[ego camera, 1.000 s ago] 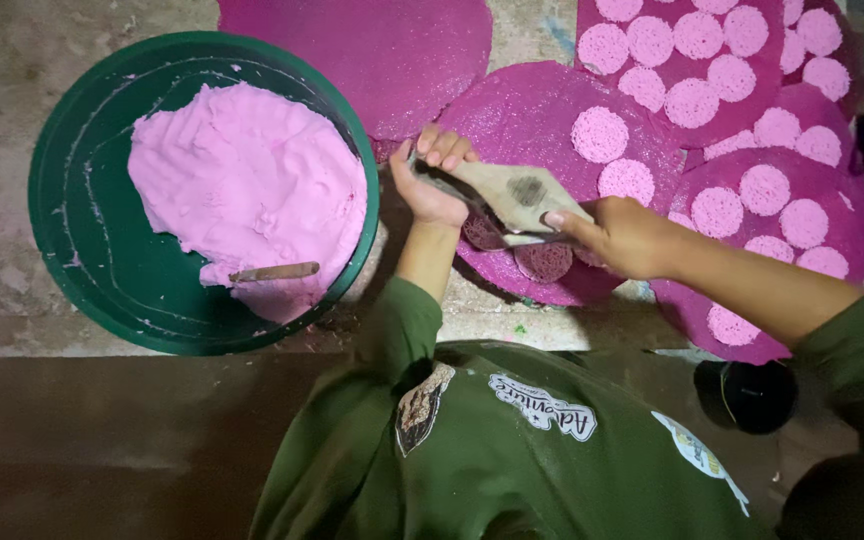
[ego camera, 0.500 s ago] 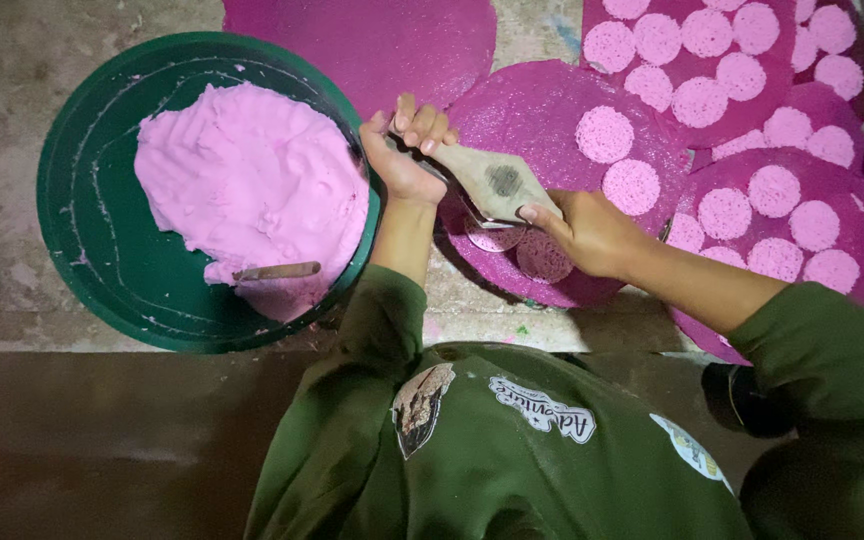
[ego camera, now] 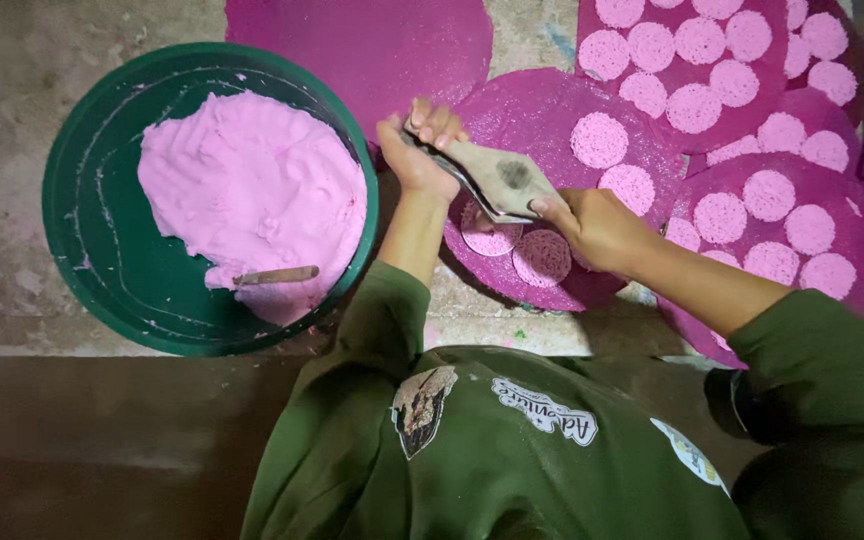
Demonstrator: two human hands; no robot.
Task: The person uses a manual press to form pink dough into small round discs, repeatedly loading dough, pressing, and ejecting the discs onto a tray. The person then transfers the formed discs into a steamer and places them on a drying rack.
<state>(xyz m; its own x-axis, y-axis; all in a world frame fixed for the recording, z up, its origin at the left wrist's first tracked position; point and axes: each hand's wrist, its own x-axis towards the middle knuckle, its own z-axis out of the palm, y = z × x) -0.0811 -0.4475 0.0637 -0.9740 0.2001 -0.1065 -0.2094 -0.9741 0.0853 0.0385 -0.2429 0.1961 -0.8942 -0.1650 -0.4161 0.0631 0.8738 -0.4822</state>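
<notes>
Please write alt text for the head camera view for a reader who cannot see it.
Seen from above, a person's left hand and right hand hold a flat grey tool over a magenta round mat dotted with pink discs. A green basin of pink paste sits alongside.

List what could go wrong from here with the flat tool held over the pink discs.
1. The flat tool, gripped by the left hand and right hand, sits just above two wet discs; a dip could smear them.
2. Discs crowd the magenta mat, so new ones might merge.
3. The stick in the green basin could sink into the paste.
</notes>
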